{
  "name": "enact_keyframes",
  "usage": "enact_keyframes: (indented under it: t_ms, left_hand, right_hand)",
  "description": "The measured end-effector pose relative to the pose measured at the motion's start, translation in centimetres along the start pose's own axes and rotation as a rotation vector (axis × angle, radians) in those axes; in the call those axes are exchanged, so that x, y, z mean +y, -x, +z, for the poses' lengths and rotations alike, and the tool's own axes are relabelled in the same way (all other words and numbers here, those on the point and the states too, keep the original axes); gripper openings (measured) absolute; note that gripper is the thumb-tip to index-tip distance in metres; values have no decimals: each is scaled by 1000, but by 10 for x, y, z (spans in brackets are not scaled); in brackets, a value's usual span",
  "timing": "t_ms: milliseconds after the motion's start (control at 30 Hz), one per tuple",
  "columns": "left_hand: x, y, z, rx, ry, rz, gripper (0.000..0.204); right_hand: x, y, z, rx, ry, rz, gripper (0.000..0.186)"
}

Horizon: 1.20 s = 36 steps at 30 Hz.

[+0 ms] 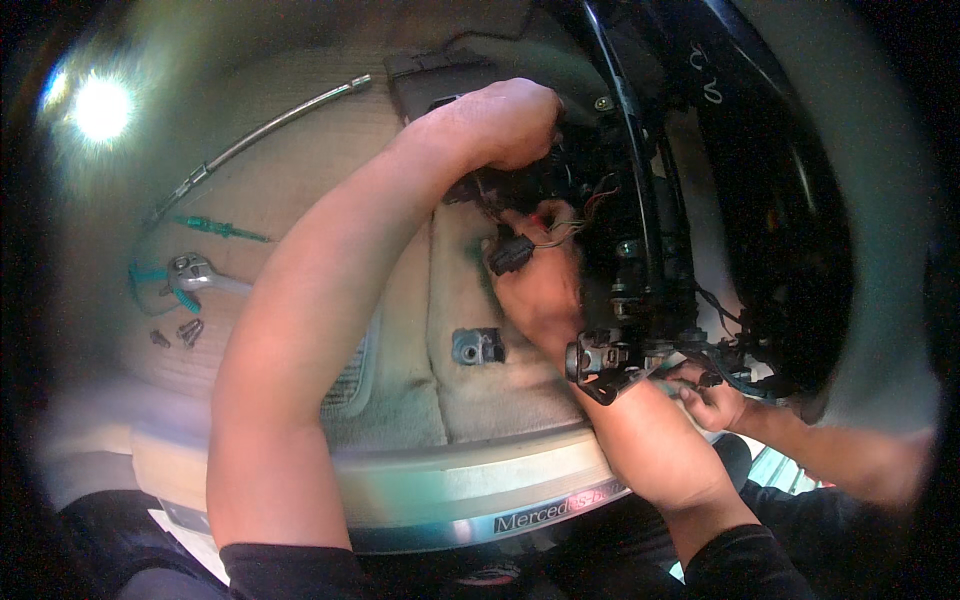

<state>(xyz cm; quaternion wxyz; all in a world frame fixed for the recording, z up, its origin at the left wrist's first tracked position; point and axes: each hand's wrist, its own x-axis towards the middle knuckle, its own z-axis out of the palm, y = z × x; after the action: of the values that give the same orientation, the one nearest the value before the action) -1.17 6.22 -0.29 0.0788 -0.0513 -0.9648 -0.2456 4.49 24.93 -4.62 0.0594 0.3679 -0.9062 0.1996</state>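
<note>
Connector, black and boxy, sat against the right hand, below the left hand and to the left of the black bar; thin wires ran from it toward the bar. The right hand's fingers were curled up beside the wires, but whether they gripped the connector or the wires could not be told. The left hand was bent over the dark parts above, its fingertips hidden, so its hold could not be told either.

Good handling here, as I judged it, meant bearing on the connector's body and not tugging the wires, keeping them clear of the bar and bracket, and feeling for any catch before using force. With another person's hand near the bracket, small, unhurried moves seemed wisest.

On the carpet lay a ratchet, a screwdriver, bolts and a metal block.

As for writing, a strip of dark lettering on a pale ground showed on the sill, and white hand-drawn marks stood on the dark panel at upper right. No label could be read on the connector.
</note>
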Motion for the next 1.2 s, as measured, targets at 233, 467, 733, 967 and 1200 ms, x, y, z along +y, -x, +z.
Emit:
enact_keyframes:
  t_ms: [233, 467, 733, 967, 1200]
  left_hand:
    - [0, -5, 0, 26, -6, 60, 29]
    - [-17, 1, 1, 79, 87, 110, 25]
    - [-12, -5, 17, -67, 49, 224, 16]
    - [4, 5, -17, -14, 248, 99, 22]
    - [-21, 2, 3, 174, 172, 111, 26]
  right_hand:
    - [9, -8, 6, -131, -153, 7, 67]
    - [8, -14, 5, -182, -262, 21, 68]
    - [0, -14, 0, -92, -170, -85, 42]
    - [8, -9, 10, -71, -198, 31, 43]
    - [4, -13, 5, -232, -293, 128, 43]
